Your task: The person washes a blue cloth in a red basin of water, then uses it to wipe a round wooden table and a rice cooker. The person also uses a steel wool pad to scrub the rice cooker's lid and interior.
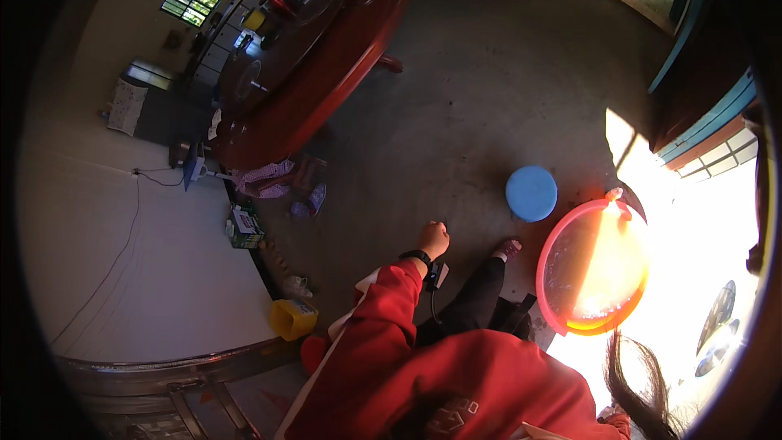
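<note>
My left hand (434, 239) is stretched forward over the grey floor, its fingers curled into a fist; no object plainly shows in it. A black band (416, 256) circles that wrist, and a small black device (437, 276) with a cable hangs just below it. Only a sliver of my right hand (606, 414) shows at the lower right, beside the red sleeve; its fingers are hidden. Ahead and to the right stands a round blue stool (531, 194). Nearer to me on that side is a large pink-red basin (553, 235), half in glaring sunlight; it seems to contain water.
A dark red wooden table (342, 85) with several items on top stands at the front left. Along the left wall are a green carton (245, 227), a shoe (317, 198), a plastic bag (297, 286) and a yellow bin (293, 319). A blue-edged door (708, 116) is at right.
</note>
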Action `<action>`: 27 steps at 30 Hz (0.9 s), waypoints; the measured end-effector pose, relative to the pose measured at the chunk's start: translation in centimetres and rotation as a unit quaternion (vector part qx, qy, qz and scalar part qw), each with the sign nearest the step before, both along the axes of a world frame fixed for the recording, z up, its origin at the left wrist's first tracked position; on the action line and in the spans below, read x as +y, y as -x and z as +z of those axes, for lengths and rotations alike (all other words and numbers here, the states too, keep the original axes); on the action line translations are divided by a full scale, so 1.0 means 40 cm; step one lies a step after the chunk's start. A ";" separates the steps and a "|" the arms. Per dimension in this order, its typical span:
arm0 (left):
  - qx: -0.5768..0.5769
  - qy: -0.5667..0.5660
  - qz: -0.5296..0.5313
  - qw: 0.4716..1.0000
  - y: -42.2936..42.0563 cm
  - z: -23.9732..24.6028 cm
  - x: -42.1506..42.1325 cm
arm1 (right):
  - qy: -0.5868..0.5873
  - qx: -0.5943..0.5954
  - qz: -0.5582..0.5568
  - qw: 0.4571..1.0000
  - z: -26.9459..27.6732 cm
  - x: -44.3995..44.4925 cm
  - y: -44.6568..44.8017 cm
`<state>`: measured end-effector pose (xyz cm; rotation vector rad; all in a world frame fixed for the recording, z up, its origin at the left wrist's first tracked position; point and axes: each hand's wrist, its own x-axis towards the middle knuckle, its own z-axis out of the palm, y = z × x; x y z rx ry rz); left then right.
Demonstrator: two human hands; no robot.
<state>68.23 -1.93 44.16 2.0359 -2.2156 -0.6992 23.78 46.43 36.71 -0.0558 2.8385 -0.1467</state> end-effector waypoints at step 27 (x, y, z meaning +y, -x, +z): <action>0.061 -0.204 0.312 0.926 -0.940 0.032 -0.071 | 0.051 0.241 0.079 0.966 0.507 -0.763 0.109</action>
